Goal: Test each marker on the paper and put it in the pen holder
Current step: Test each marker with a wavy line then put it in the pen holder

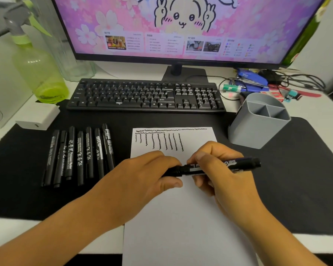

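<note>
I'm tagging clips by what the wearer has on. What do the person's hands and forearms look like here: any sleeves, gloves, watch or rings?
Both the left hand and the right hand are bare, with no gloves. Both forearms are uncovered as far as the frame's lower edge, so no sleeves show. No watch, bracelet or ring is visible on either side. The fingernails are short and unpainted.

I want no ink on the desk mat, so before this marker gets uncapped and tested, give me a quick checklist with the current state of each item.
1. Marker held over the paper: ok.
2. Left hand grips the cap end, right hand the barrel: ok.
3. Cap off yet: not ok, it looks still joined.
4. Blank paper below the test lines: ok.
5. Pen holder upright, compartments open: ok.
6. Ink works: cannot tell.
</note>
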